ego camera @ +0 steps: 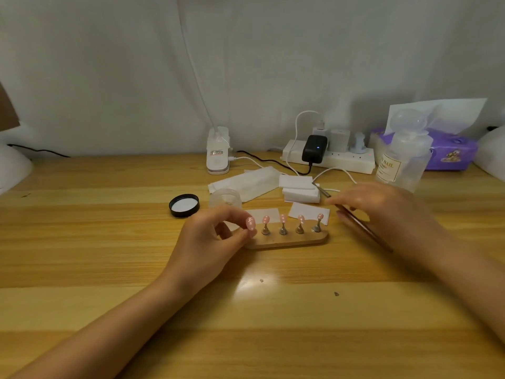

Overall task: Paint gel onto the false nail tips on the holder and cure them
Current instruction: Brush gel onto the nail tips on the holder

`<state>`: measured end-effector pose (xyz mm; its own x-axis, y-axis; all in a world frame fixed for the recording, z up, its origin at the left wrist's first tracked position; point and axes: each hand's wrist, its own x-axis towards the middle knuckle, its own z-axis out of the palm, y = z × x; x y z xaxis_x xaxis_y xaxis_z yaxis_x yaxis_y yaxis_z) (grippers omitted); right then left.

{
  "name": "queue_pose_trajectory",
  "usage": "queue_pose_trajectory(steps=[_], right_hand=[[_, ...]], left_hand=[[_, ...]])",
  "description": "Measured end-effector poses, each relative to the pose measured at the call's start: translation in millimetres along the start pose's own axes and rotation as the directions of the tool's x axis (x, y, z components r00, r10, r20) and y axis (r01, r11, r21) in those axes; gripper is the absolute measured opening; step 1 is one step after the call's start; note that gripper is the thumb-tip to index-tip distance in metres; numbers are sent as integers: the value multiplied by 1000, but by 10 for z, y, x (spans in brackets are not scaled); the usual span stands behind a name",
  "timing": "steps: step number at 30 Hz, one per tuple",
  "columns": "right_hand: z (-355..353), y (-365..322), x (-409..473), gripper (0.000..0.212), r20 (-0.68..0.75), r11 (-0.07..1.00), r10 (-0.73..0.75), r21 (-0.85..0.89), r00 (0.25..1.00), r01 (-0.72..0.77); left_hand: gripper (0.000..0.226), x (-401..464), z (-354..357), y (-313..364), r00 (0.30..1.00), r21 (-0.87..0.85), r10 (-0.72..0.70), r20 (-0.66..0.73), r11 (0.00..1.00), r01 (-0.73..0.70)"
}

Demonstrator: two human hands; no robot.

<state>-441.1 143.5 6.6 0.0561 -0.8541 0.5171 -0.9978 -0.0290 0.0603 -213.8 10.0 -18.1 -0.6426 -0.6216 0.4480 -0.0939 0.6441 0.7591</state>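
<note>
A wooden holder [289, 242] lies mid-table with several pink false nail tips [283, 218] on small metal stands. My left hand [216, 236] pinches the leftmost nail tip [250, 223] at the holder's left end. My right hand [382, 212], blurred, hovers just right of the holder and grips a thin brush [363, 228] that slants down to the right. An open clear gel jar [225, 199] stands behind the holder, its black lid [184, 205] beside it on the left.
White wipes [300, 188] and paper pieces lie behind the holder. A white clip lamp [217, 150], a power strip [328, 157] with chargers, a clear pump bottle [404, 157] and a purple tissue pack [451, 151] line the back of the wooden table [109, 242].
</note>
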Motion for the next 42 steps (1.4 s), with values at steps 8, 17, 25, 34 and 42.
queue_pose_trajectory(steps=[8,17,25,34,42], right_hand=[[4,12,16,30,221,999,38,17,974,-43],[-36,25,68,30,372,997,52,32,927,-69],[-45,48,55,28,409,989,79,86,909,-124],[-82,29,68,26,432,950,117,213,894,-227],[-76,-37,103,45,410,944,202,159,890,-287]], left_hand=[[27,1,32,5,999,20,-35,-30,999,36],[32,3,43,-28,998,75,-51,-35,996,54],[25,-27,27,-13,995,18,-84,-52,996,85],[27,-106,-54,33,1000,71,-27,-16,997,28],[27,-147,-81,100,995,20,77,-62,997,-76]])
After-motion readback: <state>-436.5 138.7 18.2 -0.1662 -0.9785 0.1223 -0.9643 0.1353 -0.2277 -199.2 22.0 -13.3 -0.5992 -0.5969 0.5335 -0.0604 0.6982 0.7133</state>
